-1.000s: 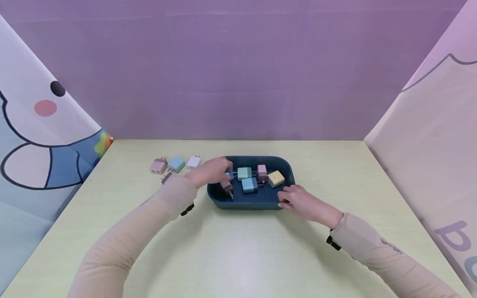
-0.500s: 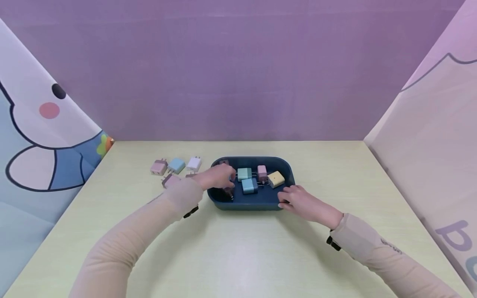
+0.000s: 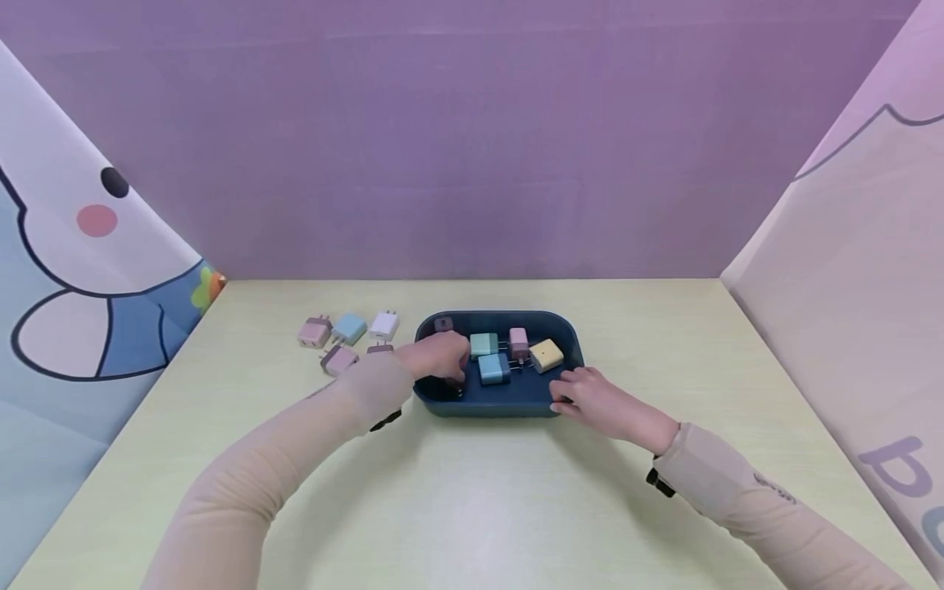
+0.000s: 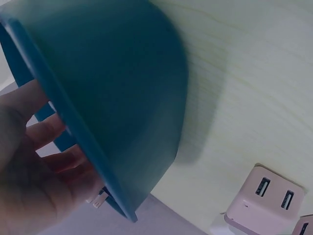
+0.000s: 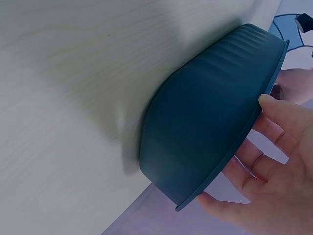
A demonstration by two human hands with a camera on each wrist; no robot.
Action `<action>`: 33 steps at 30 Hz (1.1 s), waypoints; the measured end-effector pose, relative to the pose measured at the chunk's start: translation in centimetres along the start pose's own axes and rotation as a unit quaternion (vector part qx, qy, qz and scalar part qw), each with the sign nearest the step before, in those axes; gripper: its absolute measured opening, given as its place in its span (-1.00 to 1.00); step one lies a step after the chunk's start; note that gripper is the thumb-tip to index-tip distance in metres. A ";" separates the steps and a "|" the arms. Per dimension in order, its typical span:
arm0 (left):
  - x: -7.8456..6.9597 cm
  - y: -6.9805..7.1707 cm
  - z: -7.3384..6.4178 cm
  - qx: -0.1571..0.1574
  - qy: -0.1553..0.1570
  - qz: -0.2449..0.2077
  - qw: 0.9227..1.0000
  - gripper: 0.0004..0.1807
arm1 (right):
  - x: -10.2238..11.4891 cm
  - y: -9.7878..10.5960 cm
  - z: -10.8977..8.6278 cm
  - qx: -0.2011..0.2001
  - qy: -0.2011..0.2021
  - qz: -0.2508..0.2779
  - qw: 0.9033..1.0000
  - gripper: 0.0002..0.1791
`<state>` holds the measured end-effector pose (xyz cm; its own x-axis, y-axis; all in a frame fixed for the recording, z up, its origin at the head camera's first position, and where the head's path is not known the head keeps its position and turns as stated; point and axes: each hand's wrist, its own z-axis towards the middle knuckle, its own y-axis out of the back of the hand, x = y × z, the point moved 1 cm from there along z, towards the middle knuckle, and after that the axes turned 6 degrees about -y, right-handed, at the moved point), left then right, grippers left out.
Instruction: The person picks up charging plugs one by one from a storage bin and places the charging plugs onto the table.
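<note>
Left hand point(image 3: 437, 357), frame centre: fingertips hidden inside blue tray point(image 3: 487, 407), hold can't be told. Right hand point(image 3: 599, 399), right of centre, pinches tray rim.

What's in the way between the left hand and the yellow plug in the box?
Three things: the mint-green plug, blue plug and pink plug lie in the box between the left hand and the yellow plug.

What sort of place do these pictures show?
Probably a staged recording booth, not a lived-in room: a pale table is enclosed by a purple backdrop and cartoon-printed side panels, and a dark blue tray of plug adapters stands on it.
</note>
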<state>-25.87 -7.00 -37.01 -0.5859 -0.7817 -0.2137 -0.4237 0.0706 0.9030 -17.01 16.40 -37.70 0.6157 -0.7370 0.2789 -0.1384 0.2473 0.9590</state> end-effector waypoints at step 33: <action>-0.4 1.5 -0.4 0.054 0.002 0.009 0.999 -0.91 | -0.1 0.0 0.1 0.003 -0.003 0.000 1.000 -0.80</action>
<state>-25.92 -6.82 -35.44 -0.5912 -0.7825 -0.1954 -0.4846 0.1510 0.8616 -17.15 16.36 -37.76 0.6112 -0.7407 0.2790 -0.1428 0.2436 0.9593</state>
